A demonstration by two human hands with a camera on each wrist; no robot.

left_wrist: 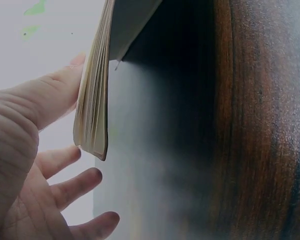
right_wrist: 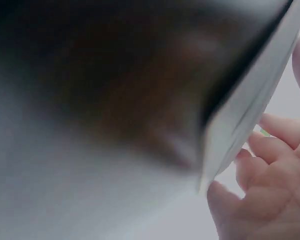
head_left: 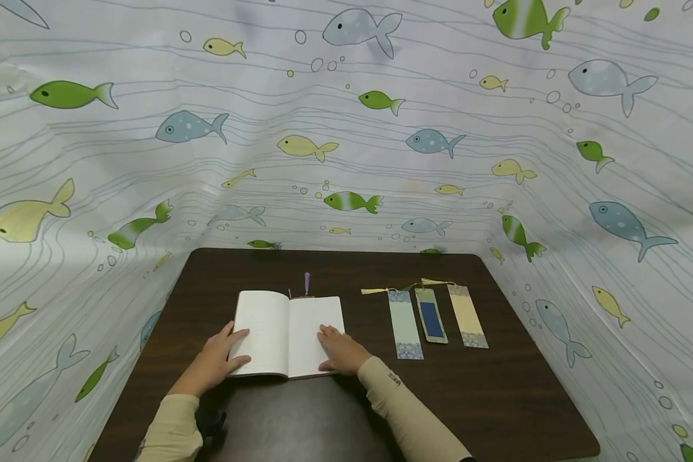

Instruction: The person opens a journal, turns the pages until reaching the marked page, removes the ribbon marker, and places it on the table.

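Note:
An open notebook (head_left: 262, 333) with blank-looking white pages lies at the front middle of the table. My left hand (head_left: 216, 357) rests at its left edge, thumb and a fingertip on the left page. In the left wrist view, the thumb lies along the page block (left_wrist: 94, 95), and the other fingers (left_wrist: 77, 187) are spread below it. My right hand (head_left: 342, 350) lies over the right page's outer edge, fingers extended. Its fingers (right_wrist: 270, 150) show beside the page edges (right_wrist: 242, 120) in the blurred right wrist view. A purple tassel (head_left: 307, 283) sticks out beyond the notebook's top.
Right of the notebook lie three tasselled bookmarks: a pale green one (head_left: 404, 324), a narrower one with a blue panel (head_left: 432, 319) and a cream one (head_left: 468, 316). The dark wooden table (head_left: 514, 391) meets a fish-patterned cloth (head_left: 346, 128) behind and at the sides.

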